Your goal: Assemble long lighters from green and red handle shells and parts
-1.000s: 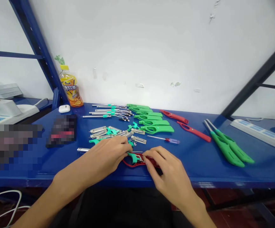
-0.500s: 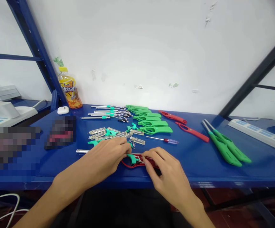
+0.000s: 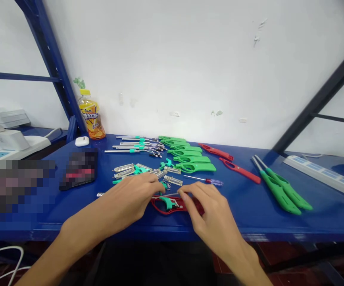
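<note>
A red lighter handle half (image 3: pixel 163 213) lies open side up near the table's front edge, with a teal trigger (image 3: pixel 168 203) and thin wires in it. A thin whitish tube (image 3: pixel 169 195) runs above its far edge. My right hand (image 3: pixel 210 204) pinches the right end of this tube between thumb and finger and covers part of the handle. My left hand (image 3: pixel 139 190) is closed near the tube's left end; its fingertips hide what they hold. The tip of a metal lighter barrel (image 3: pixel 100 194) shows beyond my left wrist.
Behind my hands lie clear fuel tanks (image 3: pixel 173 180), barrels with wires (image 3: pixel 124 151), green handle halves (image 3: pixel 194 167), red ones (image 3: pixel 240 171) and a screwdriver (image 3: pixel 215 182). Two green lighters (image 3: pixel 280 190) and a power strip (image 3: pixel 323 172) are right; a drink bottle (image 3: pixel 91 119) stands left.
My right fingers have lifted slightly off the handle, and the thin tube now shows raised between my hands. The whole view has shifted a little; other items have stayed put.
</note>
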The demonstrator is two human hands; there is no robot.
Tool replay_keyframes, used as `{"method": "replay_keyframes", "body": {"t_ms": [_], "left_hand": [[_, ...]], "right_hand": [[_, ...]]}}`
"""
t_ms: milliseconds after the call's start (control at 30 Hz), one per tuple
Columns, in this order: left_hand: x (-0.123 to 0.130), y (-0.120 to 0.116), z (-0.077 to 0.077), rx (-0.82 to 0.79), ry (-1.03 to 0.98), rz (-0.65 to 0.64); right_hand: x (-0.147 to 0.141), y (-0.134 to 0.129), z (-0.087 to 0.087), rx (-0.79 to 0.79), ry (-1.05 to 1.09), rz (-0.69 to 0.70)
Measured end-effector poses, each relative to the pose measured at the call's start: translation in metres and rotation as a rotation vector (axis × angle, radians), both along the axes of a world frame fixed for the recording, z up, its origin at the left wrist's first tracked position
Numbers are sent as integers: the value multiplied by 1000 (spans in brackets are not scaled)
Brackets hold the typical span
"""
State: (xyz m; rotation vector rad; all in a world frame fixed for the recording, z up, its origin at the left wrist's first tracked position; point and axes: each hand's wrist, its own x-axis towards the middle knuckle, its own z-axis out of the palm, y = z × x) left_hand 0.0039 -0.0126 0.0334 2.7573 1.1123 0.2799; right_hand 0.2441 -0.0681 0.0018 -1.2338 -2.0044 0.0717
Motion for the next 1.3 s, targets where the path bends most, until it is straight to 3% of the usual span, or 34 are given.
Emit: {"method": "replay_keyframes", "body": {"t_ms": [133, 233, 400, 567, 867, 1100, 1300], "left_hand": [[-26, 17, 2, 71, -84, 30], [-40, 29, 1, 94, -104, 87], [-41, 34, -1, 36, -107, 121], [-46, 35, -4, -38, -90, 128], [-44, 35, -3, -101, -65, 140], [-34, 22, 4, -26, -58, 169], [-34, 25, 4, 61, -139, 175]], "right_hand": [[-7, 24, 33, -17, -277, -30], [-6, 45, 42, -46, -356, -65], [-5, 70, 21, -42, -370, -120], [-5, 77, 5, -24, -390, -114], [-6, 73, 2, -33, -412, -94], [-6, 74, 0, -27, -399, -80], [-4, 81, 5, 13, -308, -107]]}}
